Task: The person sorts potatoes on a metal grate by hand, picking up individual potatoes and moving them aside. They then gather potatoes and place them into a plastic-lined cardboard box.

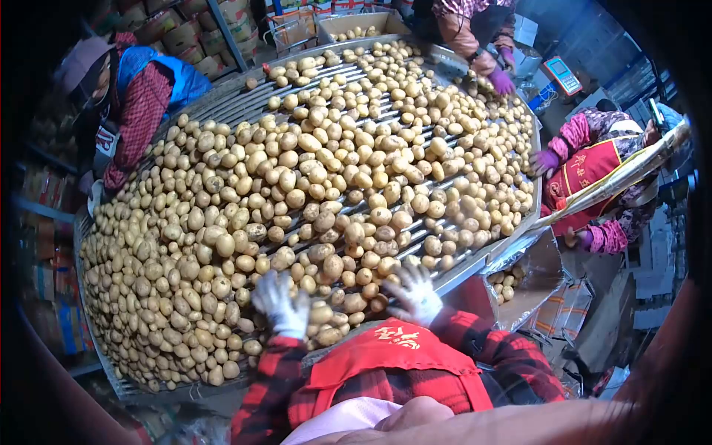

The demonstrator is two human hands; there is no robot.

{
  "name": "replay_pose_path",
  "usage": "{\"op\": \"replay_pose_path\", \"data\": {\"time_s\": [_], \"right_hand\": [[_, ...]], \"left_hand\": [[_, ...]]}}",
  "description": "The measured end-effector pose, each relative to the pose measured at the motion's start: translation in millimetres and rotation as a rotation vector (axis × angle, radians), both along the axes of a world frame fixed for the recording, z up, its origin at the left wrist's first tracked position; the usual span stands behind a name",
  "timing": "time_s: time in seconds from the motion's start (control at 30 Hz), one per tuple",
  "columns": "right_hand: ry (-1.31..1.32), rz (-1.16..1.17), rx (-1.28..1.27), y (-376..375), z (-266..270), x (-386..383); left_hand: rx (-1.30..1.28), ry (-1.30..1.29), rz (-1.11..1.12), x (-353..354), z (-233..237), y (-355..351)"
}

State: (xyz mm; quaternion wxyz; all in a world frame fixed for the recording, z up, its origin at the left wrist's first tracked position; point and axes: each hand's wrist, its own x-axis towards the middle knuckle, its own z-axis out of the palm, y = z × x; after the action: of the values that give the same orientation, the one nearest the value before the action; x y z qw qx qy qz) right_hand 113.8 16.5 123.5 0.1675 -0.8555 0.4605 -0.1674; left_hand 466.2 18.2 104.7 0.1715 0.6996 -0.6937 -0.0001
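Potatoes (297,178) lie heaped over a wide sorting table with metal rollers (237,109). My left hand (284,308), in a white glove, rests at the near edge of the heap with its fingers spread against several potatoes. To its right, my right hand (415,295), also gloved in white, has its fingers stretched out beside the potatoes near the table's front rim. Between my two hands lies a cluster of potatoes (326,314). Neither hand is closed around a potato. Parts of my fingertips blend into the potatoes.
An open carton (530,271) with potatoes stands right of the table. Another box (363,28) of potatoes is at the far side. One co-worker (141,104) leans in from the left, another (475,33) at the far right, and a third in a red apron (589,170) stands right.
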Motion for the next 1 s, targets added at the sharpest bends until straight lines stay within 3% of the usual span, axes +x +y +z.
{"op": "replay_pose_path", "data": {"time_s": [0.03, 0.07, 0.1, 0.17, 0.2, 0.23, 0.3, 0.37, 0.43, 0.5, 0.57, 0.6, 0.67, 0.73, 0.83, 0.9, 1.0], "right_hand": [[0.046, 0.129, 0.018, -3, 5, 9], [0.161, 0.169, 0.053, -8, 1, 17], [0.167, 0.2, 0.067, -15, 2, 26], [0.139, 0.31, 0.012, -26, -10, 45], [0.249, 0.418, -0.141, -31, -29, 56], [0.142, 0.421, -0.048, -32, -33, 68], [0.146, 0.389, -0.026, -44, -25, 73], [0.155, 0.324, 0.023, -73, -17, 59], [0.168, 0.101, -0.054, -94, -25, 44], [0.252, 0.002, -0.105, -123, -30, 28], [0.23, -0.047, -0.083, -139, -32, 20], [0.239, -0.044, -0.048, -149, -33, 20], [0.359, -0.063, 0.089, -162, -18, 26], [0.304, -0.077, 0.029, -165, -28, 23], [0.265, -0.074, -0.026, -164, -40, 16], [0.395, -0.085, 0.116, -163, -45, 12], [0.195, 0.006, -0.027, -145, -33, -13]], "left_hand": [[-0.036, -0.048, 0.107, 9, 16, 11], [-0.246, -0.118, 0.176, 33, -2, 24], [-0.163, -0.129, 0.376, 43, 2, 38], [-0.244, 0.111, 0.659, 57, -16, 55], [-0.301, 0.342, 0.686, 58, -30, 50], [-0.182, 0.45, 0.796, 31, -10, 34], [-0.273, 0.28, 0.565, 4, -21, 15], [0.12, -0.002, 0.492, -17, -20, -2], [0.266, 0.022, 0.492, -57, -12, -25], [0.191, 0.1, 0.359, -84, -6, -49], [0.187, 0.08, 0.234, -103, -22, -77], [0.253, 0.067, 0.24, -119, -4, -97], [0.146, 0.165, 0.119, -135, -14, -133], [0.142, 0.233, 0.027, -148, -5, -162], [0.3, 0.204, -0.07, -178, 5, -175], [0.23, 0.251, -0.139, -190, -3, -163], [0.249, 0.251, -0.23, -192, -13, -135]]}}
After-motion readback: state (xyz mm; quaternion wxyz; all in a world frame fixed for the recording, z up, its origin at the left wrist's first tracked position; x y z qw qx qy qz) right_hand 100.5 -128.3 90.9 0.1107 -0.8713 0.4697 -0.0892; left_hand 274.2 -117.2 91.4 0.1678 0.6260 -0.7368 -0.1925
